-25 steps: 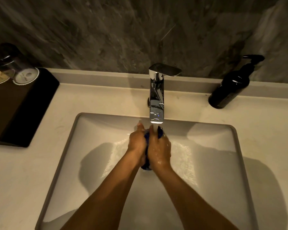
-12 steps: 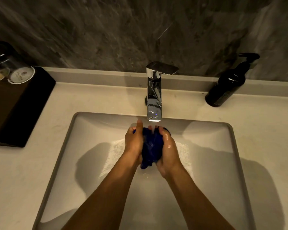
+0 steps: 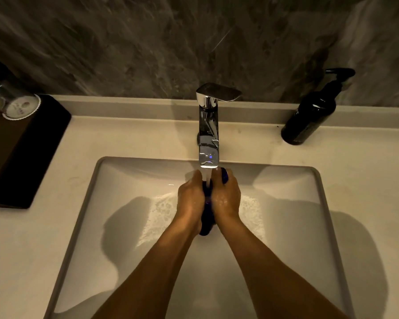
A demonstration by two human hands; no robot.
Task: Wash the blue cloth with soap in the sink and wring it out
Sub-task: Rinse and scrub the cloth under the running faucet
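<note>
Hands, left hand (image 3: pixel 190 199) and right hand (image 3: pixel 226 196), grip squeezing bunched wet blue cloth (image 3: pixel 206 224) under chrome faucet (image 3: pixel 208 134)

One sink (image 3: pixel 318 203), one tap (image 3: pixel 208 134), one blue cloth (image 3: pixel 207 226), two hands: left (image 3: pixel 190 199), right (image 3: pixel 226 196). One black pump bottle (image 3: pixel 309 113) at worktop (image 3: pixel 32 238) back right; one black tray (image 3: pixel 32 153) with two glasses (image 3: pixel 12 100) at left edge.

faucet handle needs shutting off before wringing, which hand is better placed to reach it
Probably the right hand: the chrome faucet's flat lever handle angles toward that side. Both hands grip the dark blue cloth under the stream, so the left hand would have to hold it alone.
</note>
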